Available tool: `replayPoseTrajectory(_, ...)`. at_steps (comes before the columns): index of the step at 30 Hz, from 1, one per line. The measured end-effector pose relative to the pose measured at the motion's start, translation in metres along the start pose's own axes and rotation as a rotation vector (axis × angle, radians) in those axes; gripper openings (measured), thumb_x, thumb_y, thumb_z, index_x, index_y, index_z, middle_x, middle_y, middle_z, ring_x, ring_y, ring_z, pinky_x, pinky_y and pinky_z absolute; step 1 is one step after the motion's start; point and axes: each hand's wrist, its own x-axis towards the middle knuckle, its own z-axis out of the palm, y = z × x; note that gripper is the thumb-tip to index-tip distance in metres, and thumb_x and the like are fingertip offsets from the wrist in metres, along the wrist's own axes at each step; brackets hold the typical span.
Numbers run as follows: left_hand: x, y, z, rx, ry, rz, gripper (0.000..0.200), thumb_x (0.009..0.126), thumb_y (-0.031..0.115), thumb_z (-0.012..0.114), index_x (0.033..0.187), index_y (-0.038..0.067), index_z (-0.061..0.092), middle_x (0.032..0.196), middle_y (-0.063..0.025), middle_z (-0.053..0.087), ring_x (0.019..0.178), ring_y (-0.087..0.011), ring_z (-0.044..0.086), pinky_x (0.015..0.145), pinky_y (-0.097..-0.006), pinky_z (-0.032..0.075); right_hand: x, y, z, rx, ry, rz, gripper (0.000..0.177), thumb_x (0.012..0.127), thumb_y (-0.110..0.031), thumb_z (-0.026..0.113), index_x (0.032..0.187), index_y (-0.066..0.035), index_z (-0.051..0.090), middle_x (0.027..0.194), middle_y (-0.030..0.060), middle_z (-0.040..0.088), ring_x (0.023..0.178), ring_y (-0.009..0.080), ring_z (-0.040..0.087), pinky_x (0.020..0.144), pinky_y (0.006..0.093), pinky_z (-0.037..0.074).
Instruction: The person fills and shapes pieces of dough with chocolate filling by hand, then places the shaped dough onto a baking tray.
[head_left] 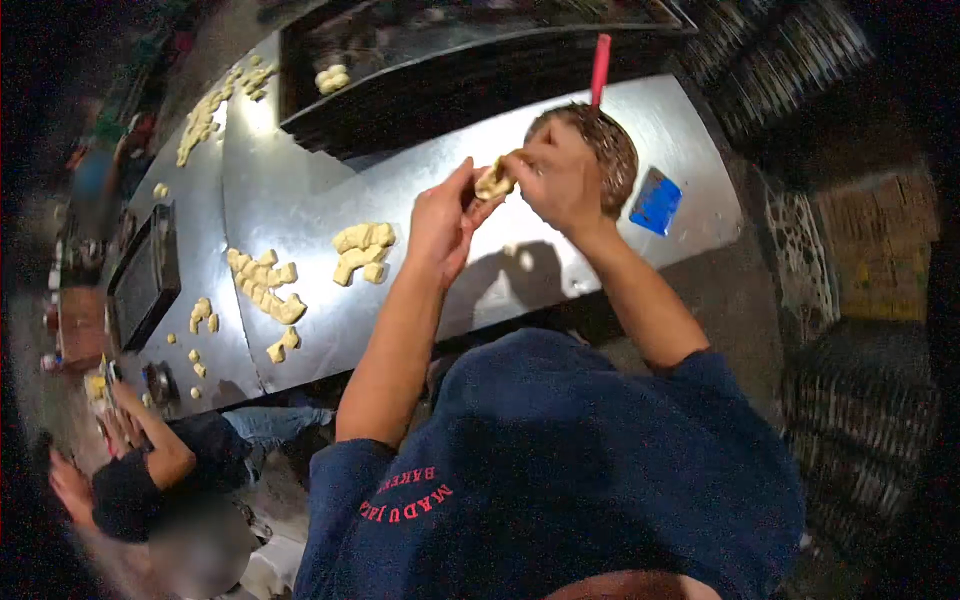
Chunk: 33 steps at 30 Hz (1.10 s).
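A small piece of pale dough, hollowed like a cup, rests in the fingers of my left hand. My right hand is slightly blurred. Its thumb and fingertips close on the dough's rim from the right. Behind that hand stands a round bowl of brown filling, partly hidden by it, with a red handle sticking up. A blue flat scraper lies on the table right of the bowl. To the left of my left arm sits a cluster of dough pieces.
More dough pieces lie farther left on the metal table. A large black tray lies along the far side with dough balls in it. A smaller dark tray is at left. Another person's arm works at lower left.
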Motion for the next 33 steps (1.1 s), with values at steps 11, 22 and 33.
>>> replayPoseTrajectory(11, -0.051, 0.015, -0.002, -0.054, 0.056, 0.316, 0.014, 0.092, 0.008, 0.058, 0.103, 0.003, 0.065, 0.097, -0.0053, 0.066, 0.087, -0.0127, 0.064, 0.073, -0.0257, 0.054, 0.018, -0.077, -0.004, 0.376, -0.036, -0.123, 0.019, 0.073, -0.003, 0.075, 0.084, -0.002, 0.060, 0.076, 0.0101, 0.060, 0.061, 0.0221, 0.061, 0.056, 0.0318, 0.048)
replayPoseTrajectory(22, -0.038, 0.021, -0.033, 0.214, 0.043, 0.420, 0.036, 0.099, 0.032, 0.055, 0.096, 0.000, 0.071, 0.078, 0.0003, 0.064, 0.069, -0.0065, 0.055, 0.064, -0.0224, 0.046, 0.026, -0.096, 0.020, 0.427, 0.036, -0.185, 0.013, 0.076, 0.002, 0.070, 0.085, 0.000, 0.061, 0.078, 0.0083, 0.060, 0.069, 0.0170, 0.059, 0.062, 0.0274, 0.046)
replayPoseTrajectory(33, -0.014, -0.009, -0.114, 0.799, -0.247, 0.283, 0.047, 0.092, 0.005, 0.051, 0.139, 0.004, 0.044, 0.092, -0.0106, 0.069, 0.084, -0.0188, 0.065, 0.076, -0.0298, 0.052, -0.031, -0.056, 0.062, 0.360, -0.404, -0.038, 0.021, 0.084, 0.000, 0.063, 0.105, -0.001, 0.065, 0.071, 0.0134, 0.061, 0.060, 0.0191, 0.062, 0.057, 0.0319, 0.049)
